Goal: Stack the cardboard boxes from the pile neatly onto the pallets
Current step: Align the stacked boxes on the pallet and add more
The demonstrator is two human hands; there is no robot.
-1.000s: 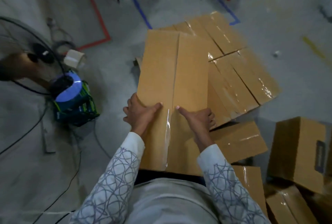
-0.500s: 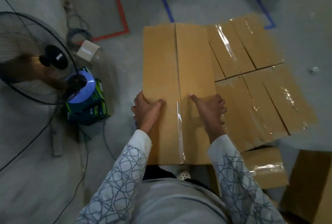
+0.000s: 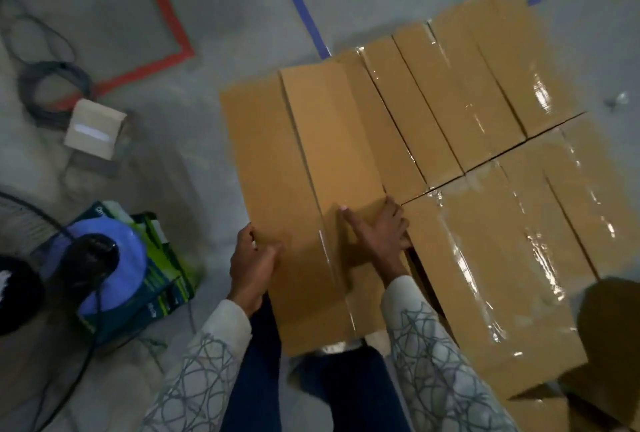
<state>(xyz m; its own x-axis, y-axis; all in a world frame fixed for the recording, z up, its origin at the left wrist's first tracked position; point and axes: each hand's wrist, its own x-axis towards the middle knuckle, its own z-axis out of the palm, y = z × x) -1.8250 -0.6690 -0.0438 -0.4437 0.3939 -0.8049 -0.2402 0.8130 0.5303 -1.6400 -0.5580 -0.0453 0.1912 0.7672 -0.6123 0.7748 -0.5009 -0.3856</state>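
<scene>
grey concrete floor (image 3: 214,33) fills the view from above, marked with a red tape line (image 3: 166,16) and a blue tape line (image 3: 298,9). a long cardboard box (image 3: 311,189) lies lengthwise in front of the person, at the left side of a flat layer of taped boxes (image 3: 485,154). its far right edge sits against the neighbouring box, while a dark gap shows between them nearer the body. the left hand (image 3: 252,269) grasps the box's left edge, thumb on the top face and fingers curled round the side. the right hand (image 3: 381,234) grasps the right edge, thumb laid flat on the top and fingers hooked down into the gap. both patterned sleeves (image 3: 433,355) reach forward over dark trousers. a clear tape strip runs along the near half of the box's centre seam. to the left, a fan (image 3: 93,255) stands over a green printed carton (image 3: 162,276) with a blue round top. farther off lie a coil of cable (image 3: 52,85) and a small folded cardboard piece (image 3: 93,127). another brown box corner shows at the lower right, blurred.
</scene>
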